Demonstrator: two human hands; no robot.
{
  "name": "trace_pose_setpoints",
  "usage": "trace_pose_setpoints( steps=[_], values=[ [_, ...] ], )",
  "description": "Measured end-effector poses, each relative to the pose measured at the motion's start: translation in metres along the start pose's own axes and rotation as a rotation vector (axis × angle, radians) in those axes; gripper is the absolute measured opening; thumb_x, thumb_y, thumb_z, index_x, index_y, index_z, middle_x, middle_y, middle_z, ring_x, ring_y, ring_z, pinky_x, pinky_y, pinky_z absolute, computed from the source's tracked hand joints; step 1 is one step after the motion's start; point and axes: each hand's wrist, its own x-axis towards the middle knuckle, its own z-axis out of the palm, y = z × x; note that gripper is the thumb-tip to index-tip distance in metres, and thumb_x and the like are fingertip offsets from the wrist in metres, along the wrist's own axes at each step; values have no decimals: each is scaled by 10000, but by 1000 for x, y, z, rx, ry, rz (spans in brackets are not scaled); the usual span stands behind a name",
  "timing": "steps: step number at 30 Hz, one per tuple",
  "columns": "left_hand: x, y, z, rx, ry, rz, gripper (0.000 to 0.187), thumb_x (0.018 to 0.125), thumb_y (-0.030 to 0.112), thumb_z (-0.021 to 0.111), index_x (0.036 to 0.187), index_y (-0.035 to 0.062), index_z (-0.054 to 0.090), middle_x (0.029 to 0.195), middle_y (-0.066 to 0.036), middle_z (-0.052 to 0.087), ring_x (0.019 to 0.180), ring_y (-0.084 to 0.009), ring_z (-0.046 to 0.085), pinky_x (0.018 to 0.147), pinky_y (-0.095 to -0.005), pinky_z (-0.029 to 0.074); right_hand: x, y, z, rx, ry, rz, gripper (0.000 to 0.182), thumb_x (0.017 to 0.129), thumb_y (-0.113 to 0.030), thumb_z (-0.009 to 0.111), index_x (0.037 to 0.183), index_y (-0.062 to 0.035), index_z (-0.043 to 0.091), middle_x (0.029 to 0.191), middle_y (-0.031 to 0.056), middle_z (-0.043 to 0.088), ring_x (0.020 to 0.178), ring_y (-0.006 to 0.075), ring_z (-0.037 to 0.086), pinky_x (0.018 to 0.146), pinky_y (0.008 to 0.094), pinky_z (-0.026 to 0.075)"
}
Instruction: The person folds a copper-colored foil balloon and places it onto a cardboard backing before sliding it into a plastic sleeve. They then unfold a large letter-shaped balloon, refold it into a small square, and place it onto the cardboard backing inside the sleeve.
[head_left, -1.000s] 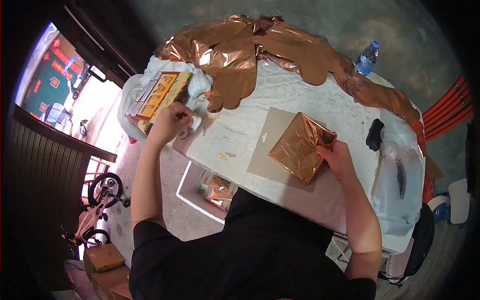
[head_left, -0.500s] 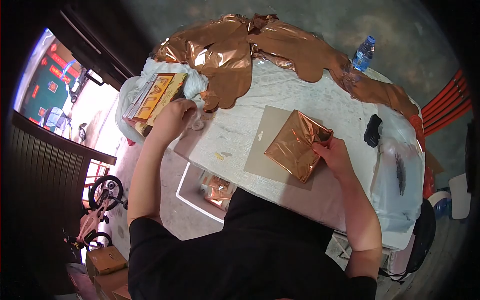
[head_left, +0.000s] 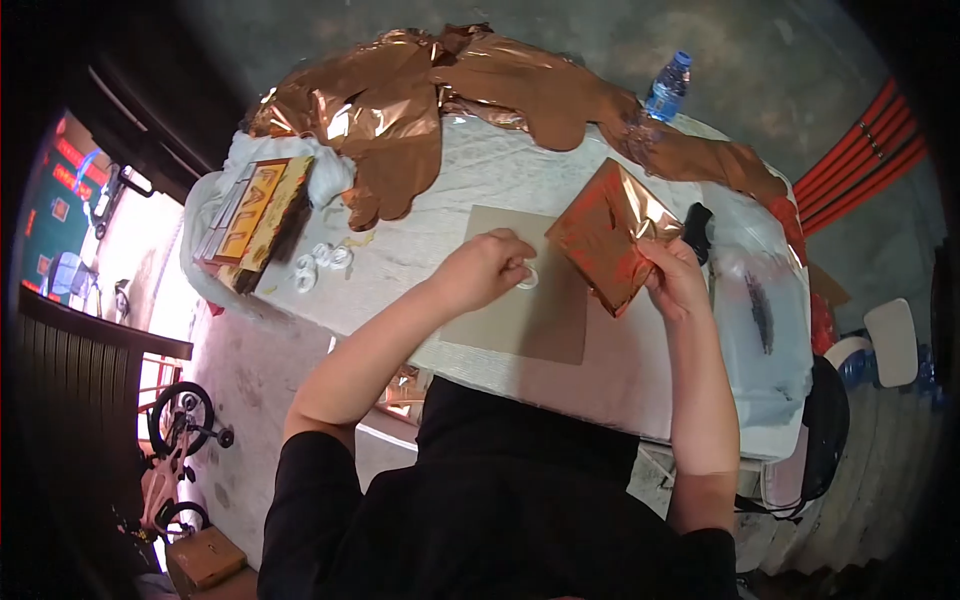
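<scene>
My right hand grips a folded copper-coloured foil piece by its right corner and holds it tilted above the table. My left hand is over a grey-beige card, thumb and fingers pinched on a small white coil, perhaps ribbon. Fingers hide part of the coil. Several similar white coils lie on the table's left side, beside a yellow-and-brown box with large letters on it.
Large copper foil shapes drape along the far table edge. A blue-capped water bottle stands behind them. At right lie a black object and clear plastic bags. White fabric or plastic surrounds the box.
My left hand has moved right from beside the box to over the card, carrying a white coil. My right hand has lifted and turned the foil piece. The camera view has shifted.
</scene>
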Motion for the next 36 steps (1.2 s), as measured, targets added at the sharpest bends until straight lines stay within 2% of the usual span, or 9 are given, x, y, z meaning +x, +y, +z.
trace_pose_setpoints(
  steps=[6, 7, 13, 16, 18, 20, 24, 32, 36],
  values=[
    [-27, -3, -47, -165, 232, -251, 167, 880, 94, 618, 1003, -16, 644, 906, -51, 630, 770, -111, 564, 687, -265, 464, -2, 3, 26, -129, -55, 66, 131, 863, -99, 616, 911, 21, 631, 774, 78, 661, 615, 134, 620, 542, 244, 482],
    [-31, -7, -52, -164, 227, -251, 167, 880, 94, 618, 1003, -16, 644, 906, -51, 630, 770, -111, 564, 687, -265, 464, 3, -2, 22, -225, -325, 194, 156, 845, -119, 636, 912, 22, 634, 796, 76, 657, 658, 135, 617, 611, 259, 493],
    [-43, -17, -51, -206, 294, -302, 157, 889, 86, 601, 1001, -16, 641, 924, -30, 613, 792, -71, 532, 717, -220, 441, 17, 42, 59, -392, -296, 195, 194, 825, -151, 664, 944, 1, 650, 812, 67, 655, 644, 132, 617, 560, 267, 501],
    [-41, -6, -38, -249, 253, -359, 194, 827, 59, 636, 1005, -20, 642, 960, -85, 610, 813, -140, 559, 733, -266, 459, 22, 32, 53, -595, -288, 351, 221, 811, -157, 670, 971, -6, 652, 805, 46, 649, 663, 121, 605, 488, 248, 483],
    [-35, 0, -31, 64, 166, 114, 246, 792, 65, 658, 1026, -6, 640, 1089, -142, 608, 995, -255, 577, 852, -331, 464, 26, 29, 51, -625, -285, 393, 225, 811, -150, 666, 991, -16, 652, 811, 44, 649, 656, 123, 607, 485, 250, 487],
    [-26, 3, -19, 73, 60, 172, 314, 797, 101, 658, 1096, 13, 615, 1204, -163, 550, 1128, -297, 500, 944, -370, 412, 28, 29, 47, -658, -277, 430, 233, 810, -143, 663, 1011, -26, 652, 817, 42, 648, 650, 124, 609, 482, 252, 490],
    [-17, 1, 2, 218, -103, 242, 508, 822, 230, 651, 1285, 70, 517, 1413, -169, 394, 1325, -331, 346, 1084, -437, 288, 25, 30, 48, -644, -265, 333, 284, 793, -120, 660, 1062, -34, 630, 838, 43, 642, 635, 130, 612, 465, 258, 493],
    [-21, 5, 13, 350, -145, 189, 588, 842, 307, 629, 1361, 106, 443, 1448, -152, 345, 1353, -315, 296, 1101, -477, 222, 9, 19, 61, -977, -128, 140, 466, 782, -123, 661, 1205, -13, 499, 807, 68, 615, 601, 177, 602, 480, 309, 502],
    [-21, 8, 15, 364, -145, 150, 575, 842, 331, 631, 1346, 113, 459, 1435, -153, 361, 1346, -322, 304, 1098, -478, 222, -6, 30, 48, -1475, -11, -435, 532, 757, -140, 693, 1207, 16, 457, 1002, 137, 584, 807, 293, 597, 678, 392, 490]
  ],
)
